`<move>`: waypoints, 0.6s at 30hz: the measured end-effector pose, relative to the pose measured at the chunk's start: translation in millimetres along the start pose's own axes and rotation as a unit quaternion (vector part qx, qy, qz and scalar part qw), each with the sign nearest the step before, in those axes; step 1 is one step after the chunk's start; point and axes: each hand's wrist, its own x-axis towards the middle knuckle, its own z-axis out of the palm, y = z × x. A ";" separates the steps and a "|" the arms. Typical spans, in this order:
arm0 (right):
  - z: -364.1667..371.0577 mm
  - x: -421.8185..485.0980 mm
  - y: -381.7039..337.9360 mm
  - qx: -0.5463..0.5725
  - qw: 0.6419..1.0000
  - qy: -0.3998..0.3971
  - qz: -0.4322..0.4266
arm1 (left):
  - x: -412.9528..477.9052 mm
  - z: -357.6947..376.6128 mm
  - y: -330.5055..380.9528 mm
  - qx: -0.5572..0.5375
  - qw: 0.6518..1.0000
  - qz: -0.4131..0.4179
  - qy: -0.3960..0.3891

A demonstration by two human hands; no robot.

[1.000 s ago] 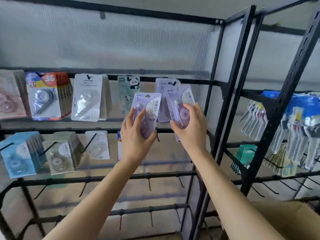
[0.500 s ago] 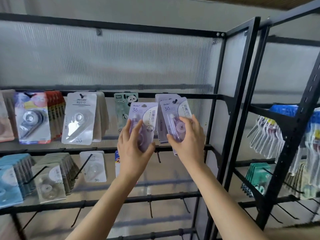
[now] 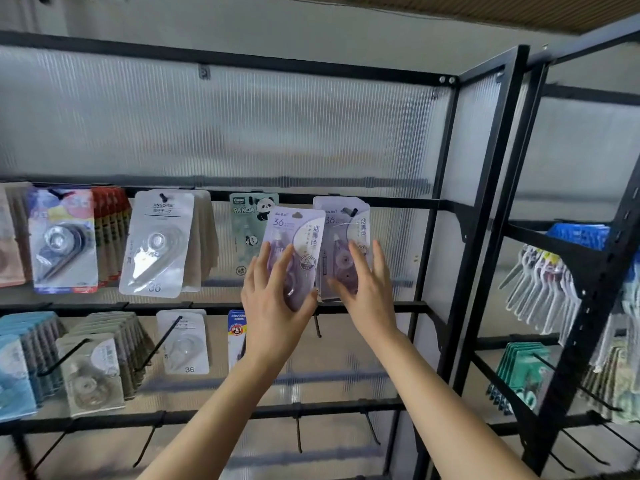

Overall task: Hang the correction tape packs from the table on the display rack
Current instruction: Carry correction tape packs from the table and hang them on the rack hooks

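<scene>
The fingers (image 3: 282, 268) of the left hand (image 3: 273, 306) reach up the front of a lilac carded correction tape pack (image 3: 298, 233) while the thumb clamps its lower right edge, gripping it. It is held up before the top rail of the black metal display rack (image 3: 398, 203). The right hand (image 3: 367, 299) has straight, spread fingers (image 3: 358, 261) lying over the hung lilac packs (image 3: 341, 223), which are on a black peg just right of the held one; actual contact cannot be judged.

On the top rail there also hang a green panda pack (image 3: 247, 230), its right edge covered by the held pack, a white pack marked 36 (image 3: 156, 244) and a blue-and-red pack (image 3: 62, 240). The rail below carries pale blue packs (image 3: 17, 372), grey packs (image 3: 93, 372) and a single white pack (image 3: 183, 344). A blue pack labelled PET (image 3: 236, 327) is half hidden behind the left wrist. The goods on the neighbouring rack (image 3: 543, 285) at the right are too blurred to identify.
</scene>
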 end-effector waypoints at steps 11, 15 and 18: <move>-35.4 -40.3 26.0 0.029 0.998 0.031 0.037 | -4.8 33.3 36.0 -0.048 0.996 0.080 0.009; -47.4 -49.2 36.0 0.028 0.998 0.035 0.049 | -6.6 41.2 44.7 -0.048 0.996 0.073 0.017; -50.6 -52.5 42.1 0.029 0.997 0.040 0.060 | -12.5 45.6 46.0 -0.026 0.995 0.091 0.024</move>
